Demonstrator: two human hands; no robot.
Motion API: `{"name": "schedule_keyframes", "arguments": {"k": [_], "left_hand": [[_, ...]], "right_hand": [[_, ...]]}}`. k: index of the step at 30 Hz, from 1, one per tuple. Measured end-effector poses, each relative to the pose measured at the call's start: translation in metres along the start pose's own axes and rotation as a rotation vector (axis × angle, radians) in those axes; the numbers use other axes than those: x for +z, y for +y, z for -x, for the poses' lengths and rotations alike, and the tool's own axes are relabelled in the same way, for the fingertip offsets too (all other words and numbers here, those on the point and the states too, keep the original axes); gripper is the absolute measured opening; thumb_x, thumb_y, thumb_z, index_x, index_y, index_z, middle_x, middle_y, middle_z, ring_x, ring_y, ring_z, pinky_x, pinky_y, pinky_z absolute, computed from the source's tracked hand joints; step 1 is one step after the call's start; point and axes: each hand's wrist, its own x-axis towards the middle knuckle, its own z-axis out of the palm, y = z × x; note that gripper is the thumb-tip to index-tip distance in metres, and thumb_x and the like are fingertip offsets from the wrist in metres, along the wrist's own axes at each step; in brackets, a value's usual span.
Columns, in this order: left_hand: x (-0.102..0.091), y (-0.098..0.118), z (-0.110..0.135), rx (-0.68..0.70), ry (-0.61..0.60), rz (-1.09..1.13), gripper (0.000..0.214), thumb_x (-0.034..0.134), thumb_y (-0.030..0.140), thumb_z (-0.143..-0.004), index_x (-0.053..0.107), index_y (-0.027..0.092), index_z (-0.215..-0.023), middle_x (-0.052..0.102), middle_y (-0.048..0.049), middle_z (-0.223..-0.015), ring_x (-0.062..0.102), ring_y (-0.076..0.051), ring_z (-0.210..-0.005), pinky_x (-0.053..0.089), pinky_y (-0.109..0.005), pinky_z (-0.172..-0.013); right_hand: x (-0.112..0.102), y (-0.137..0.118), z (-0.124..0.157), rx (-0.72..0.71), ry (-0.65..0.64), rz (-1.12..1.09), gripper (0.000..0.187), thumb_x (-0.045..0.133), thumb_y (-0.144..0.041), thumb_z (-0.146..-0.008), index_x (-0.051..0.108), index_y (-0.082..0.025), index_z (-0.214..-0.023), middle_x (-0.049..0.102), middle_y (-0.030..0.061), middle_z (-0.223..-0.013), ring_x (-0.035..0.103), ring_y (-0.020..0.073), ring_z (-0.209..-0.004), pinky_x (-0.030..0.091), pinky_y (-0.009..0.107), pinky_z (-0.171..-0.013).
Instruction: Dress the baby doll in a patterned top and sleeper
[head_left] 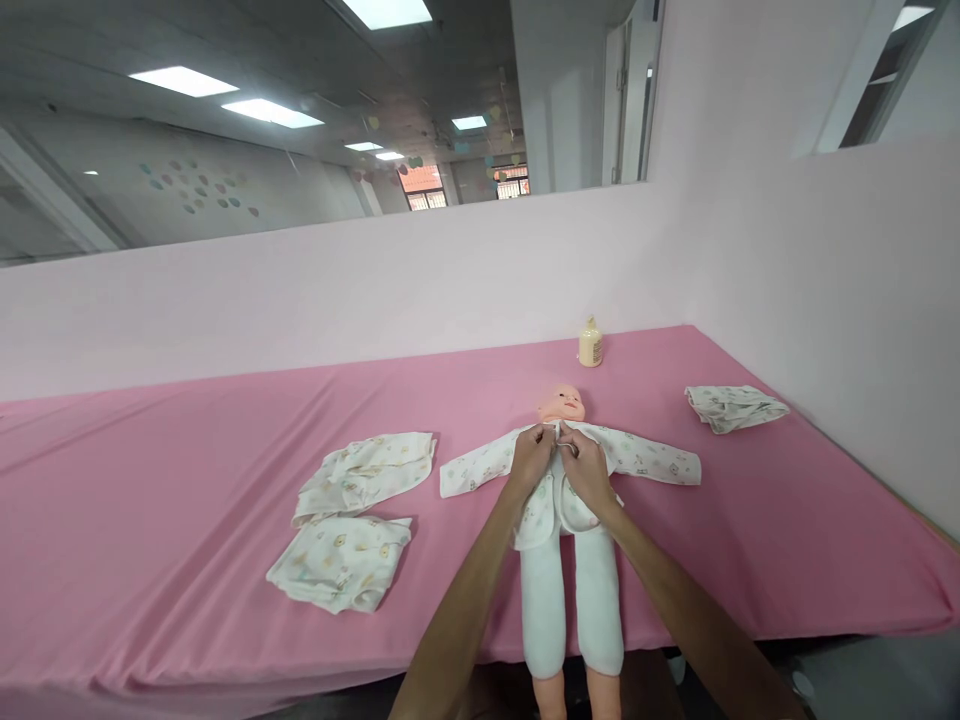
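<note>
Head view, single frame. Doll (564, 500) lies face-up at centre-right of the frame on the pink-covered table (187, 470), head toward the back wall, legs hanging past the near table edge at bottom centre. Doll wears a white printed top (652, 460), sleeves spread flat to either side, and white leggings. Left hand (531, 458) and right hand (585, 468) meet at the doll's chest just under the chin; both are clenched on the front edges of the top at the neckline, fingertips pinching fabric, knuckles nearly touching each other. What exactly sits between the fingertips is too small to tell. Forearms enter from the bottom edge and converge upward. Edges and room: near table edge runs along the bottom of the frame; right edge slants down at lower right; bare cloth lies open left of the doll and at far left. Two folded printed garments (352, 520) lie left of centre, one behind the other, well apart from the doll. Another crumpled garment (731, 406) lies at right, near the side wall. Pink partition walls close the back and right sides; ceiling lights show upper left. Container: a small cream bottle (590, 343) stands upright at the back edge, behind the doll's head; contents not visible.
</note>
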Motion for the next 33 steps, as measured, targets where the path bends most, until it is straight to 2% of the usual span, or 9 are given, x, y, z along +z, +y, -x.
{"name": "schedule_keyframes", "arguments": {"k": [4, 11, 14, 17, 20, 24, 28, 30, 33], "left_hand": [[0.001, 0.002, -0.002, -0.054, -0.016, 0.093, 0.025, 0.056, 0.037, -0.077, 0.06, 0.014, -0.066, 0.05, 0.0027, -0.06, 0.043, -0.009, -0.058, 0.034, -0.022, -0.057], [-0.001, 0.003, -0.006, -0.153, -0.015, 0.216, 0.021, 0.066, 0.033, -0.067, 0.064, 0.012, -0.07, 0.055, 0.0006, -0.062, 0.044, -0.009, -0.057, 0.034, -0.021, -0.055], [-0.001, 0.001, -0.009, -0.182, -0.005, 0.251, 0.021, 0.066, 0.033, -0.065, 0.065, 0.012, -0.07, 0.056, -0.0001, -0.062, 0.045, -0.009, -0.057, 0.034, -0.022, -0.056], [0.0, 0.001, -0.009, -0.192, 0.009, 0.267, 0.023, 0.066, 0.033, -0.064, 0.065, 0.012, -0.071, 0.056, -0.0001, -0.061, 0.046, -0.009, -0.058, 0.035, -0.022, -0.056], [0.001, 0.002, -0.008, -0.192, 0.024, 0.266, 0.022, 0.065, 0.035, -0.065, 0.063, 0.013, -0.069, 0.053, 0.002, -0.06, 0.043, -0.008, -0.055, 0.033, -0.022, -0.055], [0.0, 0.001, -0.009, -0.19, 0.028, 0.235, 0.025, 0.062, 0.037, -0.068, 0.054, 0.015, -0.06, 0.042, 0.0055, -0.054, 0.035, -0.007, -0.051, 0.027, -0.022, -0.051], [0.0, 0.001, -0.013, -0.177, 0.018, 0.169, 0.025, 0.06, 0.034, -0.068, 0.046, 0.016, -0.056, 0.035, 0.0072, -0.051, 0.03, -0.006, -0.049, 0.022, -0.022, -0.05], [0.002, 0.002, -0.014, -0.163, 0.018, 0.136, 0.024, 0.058, 0.031, -0.07, 0.046, 0.017, -0.055, 0.035, 0.0069, -0.051, 0.032, -0.007, -0.05, 0.024, -0.022, -0.05], [0.003, 0.005, -0.012, -0.134, 0.04, 0.089, 0.016, 0.055, 0.028, -0.073, 0.053, 0.015, -0.064, 0.046, 0.004, -0.057, 0.042, -0.009, -0.055, 0.032, -0.022, -0.054]], "right_hand": [[-0.001, -0.003, 0.0, -0.014, -0.008, 0.038, 0.024, 0.042, -0.018, -0.075, 0.066, -0.021, -0.079, 0.073, 0.0043, -0.097, 0.059, 0.0169, -0.072, 0.044, 0.029, -0.073], [-0.002, -0.006, 0.001, 0.009, -0.033, 0.041, 0.024, 0.042, -0.021, -0.077, 0.066, -0.02, -0.079, 0.068, 0.0051, -0.119, 0.061, 0.0162, -0.075, 0.048, 0.031, -0.077], [0.0, -0.002, 0.001, 0.001, -0.027, 0.016, 0.029, 0.043, -0.021, -0.077, 0.068, -0.021, -0.093, 0.07, 0.0048, -0.116, 0.064, 0.0194, -0.087, 0.048, 0.034, -0.085], [0.001, 0.001, 0.0, -0.012, 0.0, 0.025, 0.038, 0.044, -0.02, -0.078, 0.065, -0.021, -0.11, 0.068, 0.0064, -0.117, 0.062, 0.0232, -0.107, 0.045, 0.039, -0.095], [0.003, 0.004, -0.001, -0.061, 0.019, 0.104, 0.037, 0.045, -0.019, -0.079, 0.065, -0.019, -0.11, 0.067, 0.009, -0.118, 0.058, 0.0253, -0.115, 0.041, 0.042, -0.101], [0.004, 0.007, -0.002, -0.175, 0.036, 0.176, 0.036, 0.044, -0.017, -0.08, 0.068, -0.017, -0.106, 0.068, 0.0095, -0.116, 0.058, 0.0249, -0.114, 0.04, 0.042, -0.103], [0.004, 0.01, -0.003, -0.214, 0.011, 0.16, 0.035, 0.043, -0.015, -0.081, 0.07, -0.021, -0.102, 0.068, 0.0069, -0.119, 0.058, 0.0236, -0.116, 0.039, 0.042, -0.104], [0.005, 0.012, -0.003, -0.204, 0.013, 0.151, 0.038, 0.043, -0.015, -0.081, 0.069, -0.02, -0.107, 0.068, 0.0076, -0.12, 0.058, 0.0236, -0.116, 0.039, 0.042, -0.104], [0.005, 0.013, -0.002, -0.16, 0.048, 0.152, 0.037, 0.044, -0.016, -0.081, 0.067, -0.018, -0.11, 0.069, 0.0086, -0.114, 0.059, 0.0236, -0.109, 0.042, 0.04, -0.099]]}}
